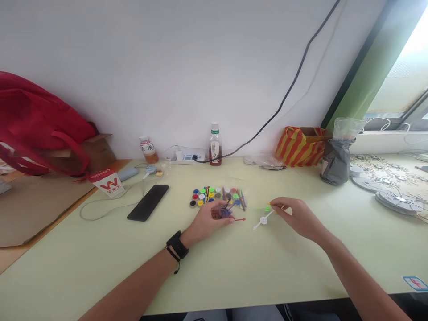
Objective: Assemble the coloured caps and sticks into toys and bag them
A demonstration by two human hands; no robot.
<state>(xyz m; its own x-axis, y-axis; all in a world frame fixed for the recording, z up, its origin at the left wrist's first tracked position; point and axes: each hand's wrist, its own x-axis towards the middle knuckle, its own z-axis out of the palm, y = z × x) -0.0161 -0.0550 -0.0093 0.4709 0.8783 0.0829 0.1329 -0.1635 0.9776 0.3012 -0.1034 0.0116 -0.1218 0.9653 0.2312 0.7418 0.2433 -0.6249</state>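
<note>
My left hand (209, 220) is curled with thumb and fingers closed round a bunch of small plastic spinner arrows. A blue round hub shows between the fingers, a red arrow (240, 219) sticks out to the right, and blue and black pieces poke out above. My right hand (297, 218) pinches near a yellow tip at the upper end of a white arrow with a round hub (264, 220). A green arrow (267, 209) lies close behind it. Exactly which piece the right fingertips grip is partly hidden. Behind my left hand are several coloured round caps (202, 196) and loose arrows (243, 200).
A black phone (148, 203) and a white-red carton (107, 183) are to the left. Two bottles (216, 145) and a power strip (192, 155) stand along the wall. To the right are a striped bag (297, 147), a grey bag (336, 162) and white discs (399, 203).
</note>
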